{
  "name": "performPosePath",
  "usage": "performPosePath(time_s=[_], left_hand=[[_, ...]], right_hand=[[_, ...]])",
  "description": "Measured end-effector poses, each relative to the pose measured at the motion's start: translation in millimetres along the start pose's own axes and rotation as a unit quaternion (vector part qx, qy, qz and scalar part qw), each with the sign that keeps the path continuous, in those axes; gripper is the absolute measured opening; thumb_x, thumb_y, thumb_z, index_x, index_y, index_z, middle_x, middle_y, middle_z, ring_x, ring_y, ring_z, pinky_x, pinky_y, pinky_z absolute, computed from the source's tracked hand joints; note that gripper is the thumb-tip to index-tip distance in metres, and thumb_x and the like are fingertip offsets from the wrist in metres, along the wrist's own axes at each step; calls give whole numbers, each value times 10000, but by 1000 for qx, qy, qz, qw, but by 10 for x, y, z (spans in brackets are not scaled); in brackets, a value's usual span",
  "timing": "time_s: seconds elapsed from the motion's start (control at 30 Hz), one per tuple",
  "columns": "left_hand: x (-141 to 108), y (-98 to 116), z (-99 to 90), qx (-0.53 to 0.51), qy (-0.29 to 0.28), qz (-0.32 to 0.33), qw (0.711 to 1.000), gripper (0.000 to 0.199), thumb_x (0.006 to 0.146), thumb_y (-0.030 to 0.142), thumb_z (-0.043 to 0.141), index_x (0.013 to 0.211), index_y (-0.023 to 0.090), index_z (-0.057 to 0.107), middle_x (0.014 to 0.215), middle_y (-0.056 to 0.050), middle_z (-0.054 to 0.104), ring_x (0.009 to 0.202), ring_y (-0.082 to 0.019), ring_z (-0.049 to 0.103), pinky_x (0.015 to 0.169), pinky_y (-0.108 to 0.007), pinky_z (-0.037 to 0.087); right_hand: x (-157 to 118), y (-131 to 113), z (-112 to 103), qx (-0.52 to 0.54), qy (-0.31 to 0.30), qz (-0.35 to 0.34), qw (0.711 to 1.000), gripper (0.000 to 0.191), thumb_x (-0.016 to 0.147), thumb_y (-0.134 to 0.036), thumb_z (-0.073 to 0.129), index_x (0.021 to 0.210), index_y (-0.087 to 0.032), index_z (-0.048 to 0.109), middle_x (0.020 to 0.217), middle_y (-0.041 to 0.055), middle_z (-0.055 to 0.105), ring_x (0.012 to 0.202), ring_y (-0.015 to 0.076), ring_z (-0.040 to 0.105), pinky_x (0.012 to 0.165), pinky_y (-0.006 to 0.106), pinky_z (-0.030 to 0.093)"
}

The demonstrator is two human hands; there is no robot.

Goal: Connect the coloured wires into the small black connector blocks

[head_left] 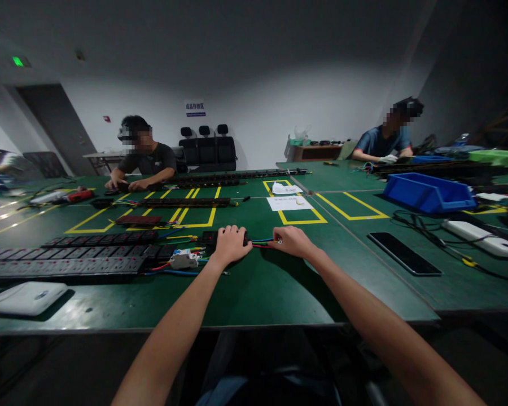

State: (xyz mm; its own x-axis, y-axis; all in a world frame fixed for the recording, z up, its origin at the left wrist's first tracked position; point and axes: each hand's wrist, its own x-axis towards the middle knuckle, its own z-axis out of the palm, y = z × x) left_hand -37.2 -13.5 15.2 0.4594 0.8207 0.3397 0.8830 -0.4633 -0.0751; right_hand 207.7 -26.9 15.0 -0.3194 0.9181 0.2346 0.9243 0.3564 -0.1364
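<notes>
My left hand [231, 246] is closed over the end of a short black socket module [209, 238] on the green table. From beneath that hand a few coloured wires [261, 246], red, green and blue, run to the right. My right hand [294, 241] pinches these wires, and a small metal end shows by its fingers. Left of my left hand, a white circuit breaker [184, 259] with red and blue leads sits by long black socket strips [76, 266]. A shorter black strip [104, 239] lies behind them.
A phone [403, 254] and blue bin [427, 193] are at right, with cables and a white power strip [482, 237]. White papers [288, 203] lie ahead. A white box-like device [27, 298] is near the front left edge. Several people sit around the tables.
</notes>
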Motion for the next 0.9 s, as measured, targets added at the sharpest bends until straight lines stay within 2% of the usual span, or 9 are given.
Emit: performPosePath(time_s=[0.23,0.47,0.7,0.9], left_hand=[[8,3,-20,-1,-8,-5,1000,447,941,531,503,1178,179,643,1115,-146,662,1059,-317,567,925,-451,385],[6,6,2,9,-1,-9,1000,423,935,522,519,1173,196,643,1127,-139,664,1077,-317,566,933,-448,381],[10,-1,-13,3,-6,-2,1000,446,940,526,496,1187,185,643,1140,-144,667,1070,-318,570,934,-460,394],[9,3,-22,1,-11,-5,1000,443,939,527,493,1186,189,640,1142,-145,664,1076,-321,566,938,-466,394]], right_hand=[[-3,11,-44,8,-12,11,1000,320,915,-550,658,890,-233,690,896,32,731,804,186,643,611,253,313],[21,58,-20,17,-70,75,995,367,935,-590,603,915,-235,691,913,49,729,797,189,651,620,257,355],[14,103,-54,40,-77,125,988,404,925,-627,594,911,-233,682,933,57,734,819,198,660,621,258,382],[15,119,-76,39,-111,148,982,425,915,-633,607,904,-221,713,932,78,739,845,213,679,648,265,414]])
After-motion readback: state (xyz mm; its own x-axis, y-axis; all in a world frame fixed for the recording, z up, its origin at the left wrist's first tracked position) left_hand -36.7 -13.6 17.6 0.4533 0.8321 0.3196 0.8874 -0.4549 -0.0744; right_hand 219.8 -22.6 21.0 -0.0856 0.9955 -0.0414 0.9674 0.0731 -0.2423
